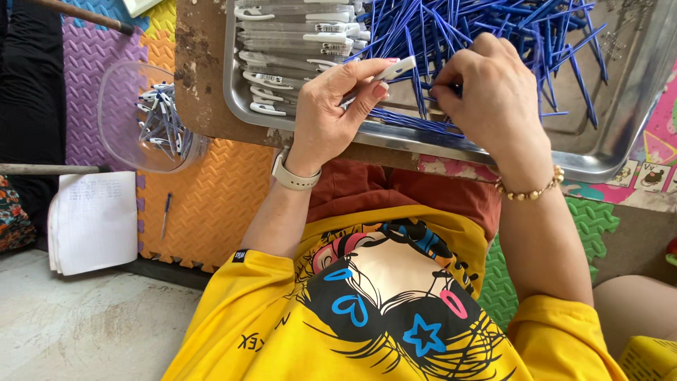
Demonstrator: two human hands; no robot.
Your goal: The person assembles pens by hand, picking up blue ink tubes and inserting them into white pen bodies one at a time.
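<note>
My left hand [331,106] holds a white pen barrel [386,70] over the near edge of a metal tray [606,152]. My right hand [493,88] rests on a heap of blue pen refills [493,28] in the tray, its fingertips pinching one refill next to the barrel's tip. A stack of white and clear pen barrels [296,42] fills the tray's left part. I wear a pale wristwatch [293,176] on the left wrist and a bead bracelet [529,192] on the right.
The tray lies on a worn wooden board [201,77] above my lap. A clear plastic tub [144,120] of assembled pens stands on the coloured foam mats [211,204] at left. A white notepad [95,219] and a loose pen [166,215] lie nearby.
</note>
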